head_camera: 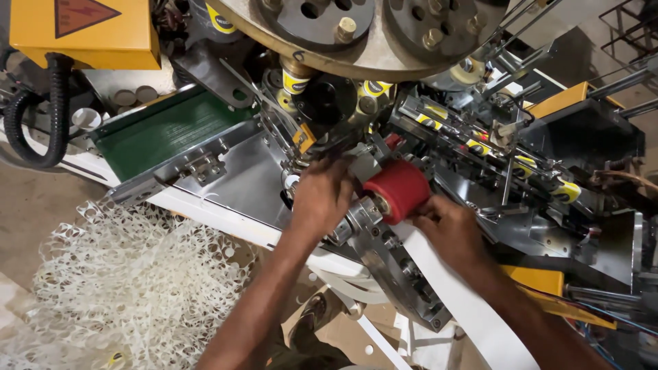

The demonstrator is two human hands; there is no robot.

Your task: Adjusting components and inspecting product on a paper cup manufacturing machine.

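Observation:
My left hand (321, 199) reaches into the middle of a metal machine, fingers curled around parts just left of a red roller (399, 190); what it grips is hidden. My right hand (449, 226) rests on the white paper strip (459, 294) just below and right of the red roller, fingers pressing the strip where it feeds under the roller. The strip runs down toward the bottom of the view under my right forearm.
A green conveyor belt (161, 130) lies at the upper left, with a yellow box (82, 31) and black hose (55, 116) beyond. A round turret (363, 34) with yellow-banded cups sits above. Punched white paper waste (130, 288) piles at lower left.

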